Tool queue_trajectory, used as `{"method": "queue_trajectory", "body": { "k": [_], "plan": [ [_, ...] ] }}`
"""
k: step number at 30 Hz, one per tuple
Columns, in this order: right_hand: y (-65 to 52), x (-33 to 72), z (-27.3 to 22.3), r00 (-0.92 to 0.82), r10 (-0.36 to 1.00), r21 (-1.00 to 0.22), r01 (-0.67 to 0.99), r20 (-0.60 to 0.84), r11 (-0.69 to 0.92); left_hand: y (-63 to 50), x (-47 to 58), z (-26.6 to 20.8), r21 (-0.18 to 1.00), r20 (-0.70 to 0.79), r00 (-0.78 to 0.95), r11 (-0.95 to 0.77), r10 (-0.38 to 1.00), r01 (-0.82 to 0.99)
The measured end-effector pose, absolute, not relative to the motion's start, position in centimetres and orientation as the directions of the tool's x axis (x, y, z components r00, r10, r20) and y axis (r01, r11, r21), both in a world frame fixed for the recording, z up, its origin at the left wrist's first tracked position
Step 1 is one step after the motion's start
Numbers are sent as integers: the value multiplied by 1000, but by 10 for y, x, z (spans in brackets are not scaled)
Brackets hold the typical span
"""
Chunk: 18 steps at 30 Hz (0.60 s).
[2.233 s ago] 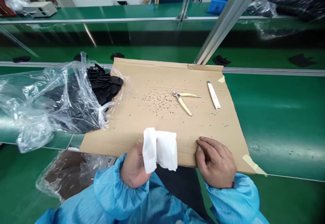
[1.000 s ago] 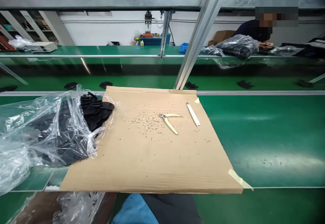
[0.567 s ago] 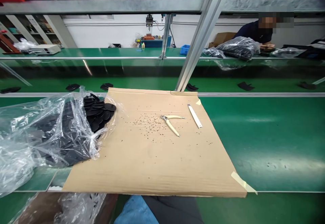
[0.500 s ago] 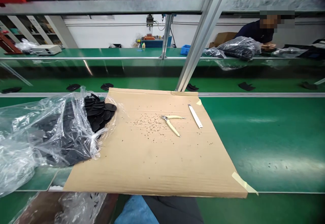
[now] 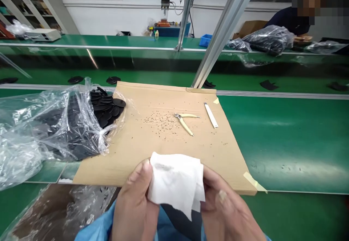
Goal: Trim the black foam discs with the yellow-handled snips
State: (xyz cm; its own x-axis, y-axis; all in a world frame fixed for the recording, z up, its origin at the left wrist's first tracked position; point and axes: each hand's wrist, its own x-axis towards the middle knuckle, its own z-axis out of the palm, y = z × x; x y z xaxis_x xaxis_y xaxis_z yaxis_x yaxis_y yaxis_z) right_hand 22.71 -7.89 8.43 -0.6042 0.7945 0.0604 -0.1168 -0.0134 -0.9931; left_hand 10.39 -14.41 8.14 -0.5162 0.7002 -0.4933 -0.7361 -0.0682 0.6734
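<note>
Between my two hands is a white tissue (image 5: 174,179), folded, with a grey smudge near its top. My left hand (image 5: 137,193) pinches its left edge between thumb and fingers. On the other side my right hand (image 5: 226,201) has its fingers behind the right edge, the thumb bent in front. Both hands are just over the near edge of a cardboard sheet (image 5: 131,164). Beyond them, nippers with pale yellow handles (image 5: 185,126) lie spread on the cardboard among small black specks. A white-handled blade tool (image 5: 211,115) lies to their right.
A clear plastic bag (image 5: 54,124) full of black oval pieces (image 5: 106,106) spills onto the cardboard's left side. A slanted metal post (image 5: 218,40) rises behind it. Black pieces lie on the green belt (image 5: 152,75). A co-worker (image 5: 289,20) is at the far right.
Both my hands have come into view from below with the white tissue between them. The view has tilted down a little. The nippers, blade tool and bag lie as before.
</note>
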Motion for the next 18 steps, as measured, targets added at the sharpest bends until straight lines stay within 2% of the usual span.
{"method": "queue_trajectory", "body": {
  "k": [2, 3, 5, 8, 10, 12, 13, 15, 18],
  "plan": [
    [-76, 220, 76, -593, 793, -954, -135, -139, -268, -137, 101, 75, 641, -537, -549, -113, 640, -759],
    [-74, 218, 72, -589, 782, -938, -113, -202, -328, -136, 100, 72, 643, -535, -550, -113, 641, -757],
    [-69, 217, 63, -558, 783, -929, -58, -274, -366, -136, 98, 67, 663, -480, -539, -116, 692, -740],
    [-63, 219, 53, -503, 827, -947, -46, -252, -317, -140, 95, 63, 694, -373, -429, -60, 823, -717],
    [-61, 219, 49, -486, 863, -984, -26, -141, -175, -143, 92, 60, 721, -366, -346, 28, 864, -693],
    [-61, 219, 46, -462, 880, -991, 21, 107, 131, -145, 90, 58, 723, -388, -308, 79, 869, -686],
    [-62, 219, 45, -450, 854, -947, 55, 260, 317, -146, 90, 58, 710, -382, -298, 71, 875, -700],
    [-62, 221, 42, -452, 739, -777, 143, 499, 613, -148, 89, 58, 668, -335, -284, 14, 899, -744],
    [-60, 225, 37, -545, 545, -530, 204, 637, 823, -146, 88, 58, 643, -302, -283, -24, 910, -766]
  ]
}}
